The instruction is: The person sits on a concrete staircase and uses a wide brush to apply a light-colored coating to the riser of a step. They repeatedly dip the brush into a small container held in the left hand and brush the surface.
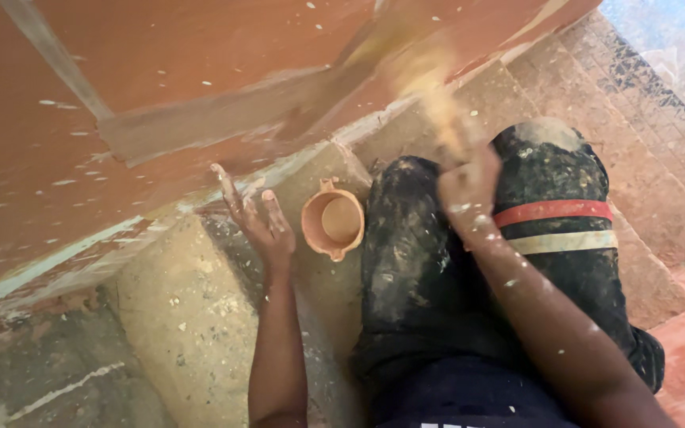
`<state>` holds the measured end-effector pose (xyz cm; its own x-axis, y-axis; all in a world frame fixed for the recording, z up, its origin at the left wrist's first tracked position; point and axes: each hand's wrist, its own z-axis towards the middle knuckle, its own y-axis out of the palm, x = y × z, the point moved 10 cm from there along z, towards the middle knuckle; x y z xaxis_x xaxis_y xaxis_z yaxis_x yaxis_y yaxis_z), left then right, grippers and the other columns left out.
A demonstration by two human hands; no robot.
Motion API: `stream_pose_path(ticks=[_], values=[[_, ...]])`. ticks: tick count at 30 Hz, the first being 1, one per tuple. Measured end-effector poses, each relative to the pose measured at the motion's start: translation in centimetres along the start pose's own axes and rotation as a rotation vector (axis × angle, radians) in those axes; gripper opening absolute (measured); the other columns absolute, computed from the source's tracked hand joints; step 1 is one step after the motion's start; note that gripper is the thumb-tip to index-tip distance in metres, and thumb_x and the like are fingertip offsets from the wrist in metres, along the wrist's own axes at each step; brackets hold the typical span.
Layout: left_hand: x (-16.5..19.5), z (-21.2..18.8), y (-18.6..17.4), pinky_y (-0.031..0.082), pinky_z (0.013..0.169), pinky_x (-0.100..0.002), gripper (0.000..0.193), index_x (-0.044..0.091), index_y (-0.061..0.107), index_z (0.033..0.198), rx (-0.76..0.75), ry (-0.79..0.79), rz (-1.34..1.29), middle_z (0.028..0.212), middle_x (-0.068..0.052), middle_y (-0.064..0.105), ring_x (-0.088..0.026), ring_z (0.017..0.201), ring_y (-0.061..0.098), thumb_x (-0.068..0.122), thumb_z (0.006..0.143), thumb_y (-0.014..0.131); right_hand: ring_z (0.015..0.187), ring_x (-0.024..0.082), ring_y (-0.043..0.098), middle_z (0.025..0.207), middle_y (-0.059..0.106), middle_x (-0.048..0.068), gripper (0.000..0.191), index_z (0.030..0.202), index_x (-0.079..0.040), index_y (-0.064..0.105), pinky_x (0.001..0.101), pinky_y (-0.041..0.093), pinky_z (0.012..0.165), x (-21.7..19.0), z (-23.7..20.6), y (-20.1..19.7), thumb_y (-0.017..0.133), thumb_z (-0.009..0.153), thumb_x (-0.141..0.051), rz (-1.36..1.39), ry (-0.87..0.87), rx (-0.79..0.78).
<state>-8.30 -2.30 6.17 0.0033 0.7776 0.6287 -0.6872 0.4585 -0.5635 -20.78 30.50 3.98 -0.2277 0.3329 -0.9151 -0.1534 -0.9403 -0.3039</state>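
Red-brown wall (160,71) upper left, concrete steps (176,317) below | left hand (259,218) open, empty, centre | cup (333,222) just right of it | right hand (469,190) closed on blurred brush (430,87)

Left hand (257,215): open, empty, fingers spread and pointing up and away, palm turned toward the right side. Bare left forearm (277,349) runs straight up from the bottom edge, speckled with pale splatter. Right hand (469,190): raised just above the right knee, motion-blurred, so its grip cannot be told. Bare right forearm (549,317) runs diagonally from lower right across the thigh, also paint-flecked. Hands well apart, not touching.
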Motion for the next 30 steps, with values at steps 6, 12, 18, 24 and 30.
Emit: stream_pose_path(ticks=[6, 12, 18, 24, 30], values=[[0.3, 0.0, 0.1, 0.024, 0.133, -0.049, 0.047, 0.0, 0.036, 0.153, 0.003, 0.018, -0.067, 0.172, -0.022, 0.019, -0.038, 0.162, 0.022, 0.018, 0.112, 0.051, 0.126, 0.044, 0.063, 0.138, 0.061, 0.03, 0.038, 0.142, 0.007, 0.051, 0.0412, 0.05, 0.107, -4.0, -1.1, -1.9, 0.061, 0.107, -0.005, -0.031, -0.248, 0.137], [-0.5, -0.1, 0.1, 0.05, 0.117, -0.042, 0.061, 0.0, 0.026, 0.163, 0.026, -0.062, -0.207, 0.173, -0.021, 0.02, -0.036, 0.161, 0.029, 0.028, 0.114, 0.048, 0.098, 0.039, 0.071, 0.107, 0.072, 0.023, 0.026, 0.116, -0.002, 0.069, 0.0452, 0.055, 0.089, -2.3, -5.5, 7.3, 0.067, 0.091, -0.01, -0.029, -0.171, -0.554], [-0.1, -0.2, 0.0, 0.05, 0.119, -0.043, 0.061, 0.0, 0.027, 0.164, 0.037, -0.027, -0.184, 0.174, -0.02, 0.024, -0.035, 0.161, 0.033, 0.032, 0.116, 0.047, 0.088, 0.037, 0.072, 0.102, 0.072, 0.02, 0.026, 0.123, -0.009, 0.073, 0.0409, 0.054, 0.08, 0.9, -1.2, 1.1, 0.062, 0.1, -0.009, -0.173, 0.076, -0.087], [0.7, -0.1, 0.6, 0.056, 0.111, -0.04, 0.059, 0.0, 0.031, 0.161, 0.004, -0.02, -0.167, 0.171, -0.021, 0.027, -0.033, 0.154, 0.042, 0.033, 0.115, 0.047, 0.089, 0.024, 0.066, 0.121, 0.07, 0.018, 0.044, 0.144, 0.0, 0.054, 0.0353, 0.054, 0.077, 0.1, -1.0, -0.7, 0.064, 0.101, -0.008, 0.033, 0.044, 0.063], [0.9, -0.4, -0.2, 0.049, 0.115, -0.04, 0.063, -0.003, 0.027, 0.164, 0.05, -0.041, -0.145, 0.174, -0.02, 0.025, -0.036, 0.156, 0.037, 0.035, 0.117, 0.044, 0.089, 0.039, 0.07, 0.099, 0.072, 0.02, 0.03, 0.114, -0.006, 0.068, 0.0442, 0.055, 0.077, -1.9, -6.7, 8.6, 0.071, 0.084, -0.004, -0.035, -0.165, -0.645]])
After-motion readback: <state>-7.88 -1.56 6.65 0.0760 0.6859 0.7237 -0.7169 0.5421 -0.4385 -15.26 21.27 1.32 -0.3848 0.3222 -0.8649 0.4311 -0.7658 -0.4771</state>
